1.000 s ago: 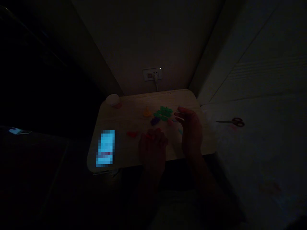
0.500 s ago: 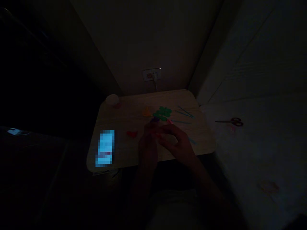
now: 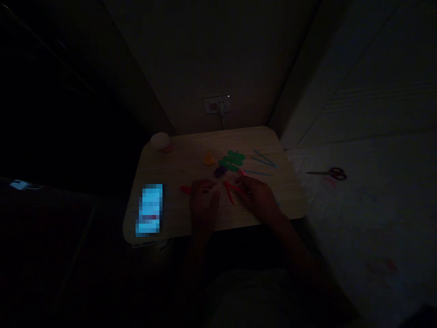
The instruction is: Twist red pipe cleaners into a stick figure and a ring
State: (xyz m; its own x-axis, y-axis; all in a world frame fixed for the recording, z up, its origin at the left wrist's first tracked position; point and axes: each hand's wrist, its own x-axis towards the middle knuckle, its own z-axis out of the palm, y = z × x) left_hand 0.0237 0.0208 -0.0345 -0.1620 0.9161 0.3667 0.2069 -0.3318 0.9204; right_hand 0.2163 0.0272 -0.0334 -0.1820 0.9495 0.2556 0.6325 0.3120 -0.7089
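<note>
Over the middle of the table, my right hand [image 3: 257,198] pinches one end of a bent red strip [image 3: 230,192], which looks like a pipe cleaner folded to a point. My left hand [image 3: 205,205] is just to the left, fingers curved and apart, with nothing visible in it. Partly behind that hand lies another red piece [image 3: 185,189]. Beyond the hands are a dark purple cluster [image 3: 220,171], a green leaf-like shape [image 3: 235,159] and an orange cone-like piece [image 3: 209,158]. A pink piece [image 3: 241,172] touches or nearly touches my right fingers. Dim light hides fine detail.
The small wooden table [image 3: 170,218] carries a lit phone [image 3: 149,210] at the left and a cup [image 3: 161,143] in the back left corner. Thin blue strips [image 3: 262,160] lie at the right. Scissors [image 3: 329,173] rest on the pale surface beyond. A wall socket [image 3: 217,105] holds a plug.
My hands have moved apart; the left went left and its fingers opened. The red strip now shows plainly in my right hand, and the purple cluster is uncovered.
</note>
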